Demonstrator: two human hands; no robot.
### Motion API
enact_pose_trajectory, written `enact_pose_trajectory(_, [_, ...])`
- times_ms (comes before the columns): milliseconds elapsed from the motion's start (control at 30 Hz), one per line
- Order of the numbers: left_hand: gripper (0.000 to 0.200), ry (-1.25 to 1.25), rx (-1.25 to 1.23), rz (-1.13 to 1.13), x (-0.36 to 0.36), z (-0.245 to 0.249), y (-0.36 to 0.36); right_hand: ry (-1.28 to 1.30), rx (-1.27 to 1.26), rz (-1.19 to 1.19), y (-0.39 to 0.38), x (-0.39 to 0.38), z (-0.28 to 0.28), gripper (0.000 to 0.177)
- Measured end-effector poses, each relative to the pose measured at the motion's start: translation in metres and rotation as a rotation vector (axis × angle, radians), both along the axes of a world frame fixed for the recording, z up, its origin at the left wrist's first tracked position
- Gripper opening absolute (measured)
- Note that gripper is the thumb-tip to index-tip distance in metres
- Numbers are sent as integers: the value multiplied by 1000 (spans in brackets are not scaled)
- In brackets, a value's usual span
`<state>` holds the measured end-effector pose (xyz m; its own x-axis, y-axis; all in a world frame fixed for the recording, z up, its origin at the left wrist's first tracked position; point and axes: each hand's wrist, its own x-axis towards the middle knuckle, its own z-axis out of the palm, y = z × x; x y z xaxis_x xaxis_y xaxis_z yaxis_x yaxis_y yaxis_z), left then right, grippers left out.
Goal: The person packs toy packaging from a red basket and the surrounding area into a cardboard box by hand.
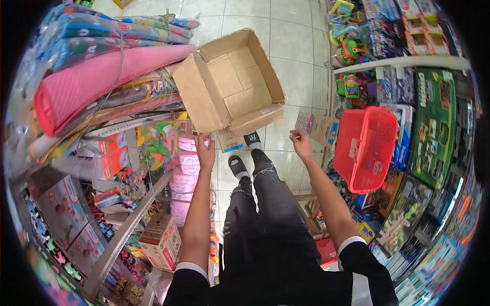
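An open cardboard box, with nothing in it, rests on the tiled floor ahead of my feet, its flaps folded outward. Just below its near left flap is my left hand, fingers apart and holding nothing, beside a stack of pink packages. To the right of the box my right hand hangs in the air, its fingers curled together, with nothing visible in them. It is nearest to a flat cardboard piece with printing on it.
Rolled pink matting and wrapped rolls lie at the left. A red plastic basket juts out from the right shelves, which carry toys and boxed goods. A brown carton stands at the lower left. My slippered feet are on the tiles.
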<state>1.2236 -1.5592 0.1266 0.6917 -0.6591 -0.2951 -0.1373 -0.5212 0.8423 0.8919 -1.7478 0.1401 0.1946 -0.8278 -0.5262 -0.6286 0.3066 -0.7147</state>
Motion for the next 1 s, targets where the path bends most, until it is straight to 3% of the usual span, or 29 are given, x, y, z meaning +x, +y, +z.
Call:
enact_pose_trajectory(67, [54,-480,188,-120,5,9,-35,50,-133,94,-38,24,-12,30])
enact_pose_trajectory(100, [73,-461,263,-146,8,9,-50,107,-102,79,-55,34,-24,43])
enact_pose_trajectory(133, [73,-458,278,-142,8,8,-64,107,-88,88,-69,47,-28,43])
enact_pose_trajectory(233, [92,-636,478,-145,2,0,-98,173,13,16,-108,70,-43,86])
enact_pose_trajectory(333, [94,-481,446,-89,-3,-16,-121,241,-39,138,-124,82,-76,89])
enact_pose_trajectory(367, [82,-556,469,-87,-6,-20,-125,275,-143,170,-121,84,-84,67])
enact_pose_trajectory(400, [82,-558,467,-86,-5,-25,-129,273,-144,169,-127,88,-86,67])
enact_pose_trajectory(467, [64,-545,422,-41,-5,-33,-130,227,30,242,-130,94,-88,38])
enact_pose_trajectory(500, [64,-544,425,-44,-5,-34,-130,230,-122,158,-124,94,-95,21])
enact_pose_trajectory(600, [48,-642,369,-82,-6,-33,-131,240,-221,158,-114,84,-106,20])
enact_pose_trajectory(667, [47,-475,249,-21,-9,-28,-128,168,-195,120,-101,74,-101,18])
enact_pose_trajectory(800, [46,-450,144,-19,-13,-15,-112,37,-156,7,-67,58,-63,16])
enact_pose_trajectory(900, [43,-453,-49,-63,-16,11,-89,115,-186,30,-35,39,-31,21])
enact_pose_trajectory(1000, [42,-366,-177,-95,-27,44,-56,22,-186,-89,16,18,-2,17])
